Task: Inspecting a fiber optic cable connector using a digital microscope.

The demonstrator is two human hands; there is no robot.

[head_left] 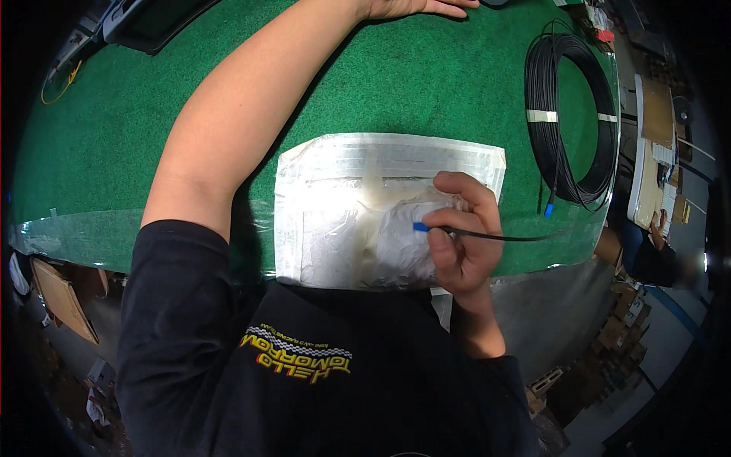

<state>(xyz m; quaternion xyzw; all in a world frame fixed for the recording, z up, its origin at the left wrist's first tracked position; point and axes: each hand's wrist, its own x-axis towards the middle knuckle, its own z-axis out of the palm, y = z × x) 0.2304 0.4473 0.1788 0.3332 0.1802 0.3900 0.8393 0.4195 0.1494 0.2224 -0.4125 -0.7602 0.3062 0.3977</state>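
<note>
My right hand (pixel 468 236) pinches a thin black cable (pixel 502 238) near its end. A blue connector cap (pixel 420 226) on that end points left past the fingertips. Beneath this hand lies a white padded sheet (pixel 327 244), taped along its borders and wrinkled on the right. My left arm stretches across to the far edge of the view. There my left hand (pixel 415 7) is partly cut off; its visible fingers are extended and apart, close to a dark object (pixel 493 2) only partly in view.
The table has a green textured cover (pixel 426 91) with clear film along its near edge. At the right lies a coil of black cable (pixel 542 114) with white ties and another blue cap (pixel 548 211). A dark device (pixel 156 23) stands far left, near a yellow cord (pixel 72 80).
</note>
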